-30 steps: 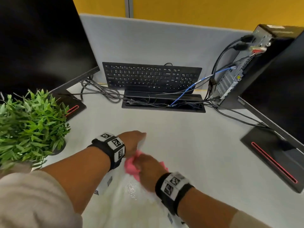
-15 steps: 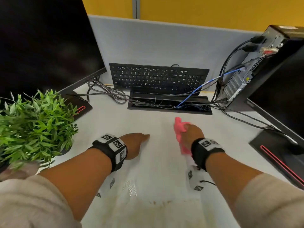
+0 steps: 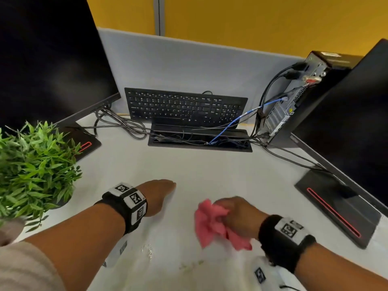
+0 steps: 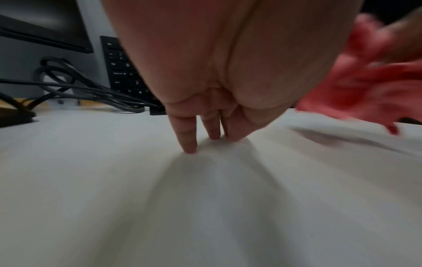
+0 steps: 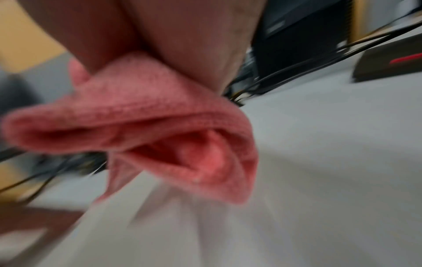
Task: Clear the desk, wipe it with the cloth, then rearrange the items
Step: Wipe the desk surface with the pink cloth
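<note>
A crumpled pink cloth (image 3: 212,222) lies against the white desk (image 3: 220,177) near its front middle, and my right hand (image 3: 237,213) grips it. The right wrist view shows the pink cloth (image 5: 160,126) bunched under the palm, blurred by motion. My left hand (image 3: 159,192) rests to the left of the cloth, its straight fingertips (image 4: 189,148) pressing on the desk (image 4: 114,180); the pink cloth (image 4: 356,86) shows at the right edge of that view. A black keyboard (image 3: 184,107) leans upright against the grey partition at the back.
A green potted plant (image 3: 31,169) stands at the front left. Black monitors stand left (image 3: 48,59) and right (image 3: 352,122), each on a base with a red stripe. A small computer tower (image 3: 294,97) and tangled cables (image 3: 199,137) fill the back.
My right hand has swept the pink cloth from beside the left hand out toward the back, then back toward the front of the desk. The left hand has stayed planted.
</note>
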Motion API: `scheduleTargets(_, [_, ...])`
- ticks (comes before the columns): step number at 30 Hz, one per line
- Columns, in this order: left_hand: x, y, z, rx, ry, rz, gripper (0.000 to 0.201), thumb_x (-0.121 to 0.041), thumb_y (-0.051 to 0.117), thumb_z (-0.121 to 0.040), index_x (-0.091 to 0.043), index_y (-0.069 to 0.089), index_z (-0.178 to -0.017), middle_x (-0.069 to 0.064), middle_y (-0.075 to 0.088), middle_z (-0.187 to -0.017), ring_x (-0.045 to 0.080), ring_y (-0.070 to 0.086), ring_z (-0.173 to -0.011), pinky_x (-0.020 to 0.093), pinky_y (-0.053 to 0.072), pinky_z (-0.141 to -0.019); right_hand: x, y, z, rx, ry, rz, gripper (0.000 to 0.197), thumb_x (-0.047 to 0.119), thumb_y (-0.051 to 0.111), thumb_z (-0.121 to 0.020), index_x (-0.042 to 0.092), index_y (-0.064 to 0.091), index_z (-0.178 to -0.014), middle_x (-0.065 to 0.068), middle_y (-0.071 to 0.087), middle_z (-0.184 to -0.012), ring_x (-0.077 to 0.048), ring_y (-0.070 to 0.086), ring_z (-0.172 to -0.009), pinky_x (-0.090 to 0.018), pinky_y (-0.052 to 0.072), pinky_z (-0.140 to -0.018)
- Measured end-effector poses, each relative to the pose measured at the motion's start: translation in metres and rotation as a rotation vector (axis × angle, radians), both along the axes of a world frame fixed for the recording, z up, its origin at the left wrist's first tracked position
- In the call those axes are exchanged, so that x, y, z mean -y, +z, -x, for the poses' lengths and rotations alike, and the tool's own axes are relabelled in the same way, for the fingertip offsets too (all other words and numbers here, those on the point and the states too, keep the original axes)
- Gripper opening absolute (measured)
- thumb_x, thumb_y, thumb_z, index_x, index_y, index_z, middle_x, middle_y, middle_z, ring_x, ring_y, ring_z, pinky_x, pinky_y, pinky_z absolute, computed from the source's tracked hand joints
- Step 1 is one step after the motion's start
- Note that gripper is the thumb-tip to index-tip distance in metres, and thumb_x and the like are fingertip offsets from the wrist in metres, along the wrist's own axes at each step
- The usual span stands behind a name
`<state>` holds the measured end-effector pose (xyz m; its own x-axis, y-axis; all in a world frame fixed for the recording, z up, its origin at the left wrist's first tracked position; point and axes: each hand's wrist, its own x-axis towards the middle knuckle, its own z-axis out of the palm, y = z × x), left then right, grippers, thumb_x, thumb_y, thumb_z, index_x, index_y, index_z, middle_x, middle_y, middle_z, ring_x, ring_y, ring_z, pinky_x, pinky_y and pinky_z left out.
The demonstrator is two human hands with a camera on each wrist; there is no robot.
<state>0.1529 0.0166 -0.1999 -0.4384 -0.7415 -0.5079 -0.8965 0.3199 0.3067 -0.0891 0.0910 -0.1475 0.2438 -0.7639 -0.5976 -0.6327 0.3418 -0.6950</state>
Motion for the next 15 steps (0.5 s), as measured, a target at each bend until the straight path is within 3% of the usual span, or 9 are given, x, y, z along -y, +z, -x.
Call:
scheduleTargets(2, [0.002, -0.004, 0.01, 0.009, -0.074, 0.002, 0.068, 0.001, 0.034, -0.093, -0.021, 0.012, -0.153, -0.005, 0.004, -0.162, 0.015, 0.008, -0.15, 0.028, 0.007, -0.123, 0.04, 0.001, 0.037, 0.0, -0.374, 0.121, 0.029, 0.011, 0.043, -0.095, 0.007, 0.07, -0.087, -0.003, 0.071, -0.063, -0.024, 0.059, -0.051, -0.031, 0.049, -0.045])
scheduleTargets(3, [0.003, -0.007, 0.016, 0.009, -0.101, 0.0, 0.068, 0.001, 0.036, -0.092, -0.022, 0.014, -0.153, -0.005, 0.004, -0.162, 0.015, 0.009, -0.15, 0.03, 0.009, -0.123, 0.061, -0.005, 0.052, -0.038, -0.5, 0.186, 0.029, 0.012, 0.043, -0.095, 0.01, 0.071, -0.089, -0.002, 0.073, -0.064, -0.025, 0.063, -0.054, -0.03, 0.051, -0.046])
scheduleTargets(5, [0.005, -0.01, 0.027, 0.022, -0.142, -0.007, 0.067, 0.0, 0.036, -0.091, -0.022, 0.018, -0.152, -0.006, 0.005, -0.162, 0.016, 0.008, -0.15, 0.032, 0.012, -0.123, 0.097, -0.026, 0.066, -0.152, -0.641, 0.269, 0.024, 0.013, 0.048, -0.093, 0.014, 0.071, -0.098, 0.004, 0.072, -0.08, -0.029, 0.071, -0.085, -0.028, 0.052, -0.063])
scheduleTargets(7, [0.005, -0.011, 0.034, 0.025, -0.15, -0.007, 0.067, 0.001, 0.036, -0.091, -0.022, 0.019, -0.152, -0.007, 0.005, -0.162, 0.016, 0.007, -0.15, 0.033, 0.012, -0.123, 0.123, -0.054, 0.061, -0.335, -0.566, 0.279, 0.024, 0.015, 0.053, -0.093, 0.018, 0.066, -0.112, 0.0, 0.061, -0.097, -0.03, 0.063, -0.111, -0.024, 0.044, -0.073])
scheduleTargets(10, [0.008, -0.01, 0.033, 0.007, -0.077, 0.028, 0.067, 0.002, 0.037, -0.089, -0.02, 0.024, -0.151, -0.007, 0.011, -0.161, 0.016, 0.014, -0.149, 0.032, 0.015, -0.122, 0.141, -0.075, 0.011, -0.494, -0.284, 0.341, 0.03, 0.018, 0.054, -0.092, 0.016, 0.063, -0.121, -0.011, 0.061, -0.12, -0.029, 0.056, -0.117, -0.027, 0.045, -0.087])
scheduleTargets(11, [0.008, -0.009, 0.029, 0.005, -0.024, 0.047, 0.064, 0.002, 0.039, -0.088, -0.018, 0.029, -0.149, -0.004, 0.017, -0.16, 0.018, 0.02, -0.147, 0.033, 0.02, -0.121, 0.14, -0.077, -0.014, -0.469, -0.19, 0.371, 0.031, 0.02, 0.054, -0.091, 0.015, 0.063, -0.12, -0.01, 0.061, -0.119, -0.027, 0.057, -0.112, -0.027, 0.045, -0.088])
scheduleTargets(13, [0.01, -0.006, 0.017, -0.001, 0.069, 0.11, 0.058, 0.001, 0.041, -0.087, -0.016, 0.042, -0.142, 0.003, 0.036, -0.152, 0.022, 0.039, -0.138, 0.035, 0.033, -0.114, 0.122, -0.078, -0.063, -0.33, -0.028, 0.373, 0.026, 0.025, 0.054, -0.09, 0.017, 0.067, -0.11, -0.001, 0.061, -0.097, -0.022, 0.06, -0.094, -0.03, 0.047, -0.087])
scheduleTargets(15, [0.008, -0.004, -0.001, 0.022, 0.11, 0.132, 0.052, -0.001, 0.044, -0.086, -0.017, 0.049, -0.136, 0.004, 0.045, -0.144, 0.023, 0.048, -0.13, 0.035, 0.039, -0.109, 0.08, -0.07, -0.098, -0.093, 0.047, 0.273, 0.018, 0.032, 0.052, -0.079, 0.019, 0.063, -0.084, 0.008, 0.055, -0.071, -0.02, 0.057, -0.071, -0.041, 0.046, -0.082])
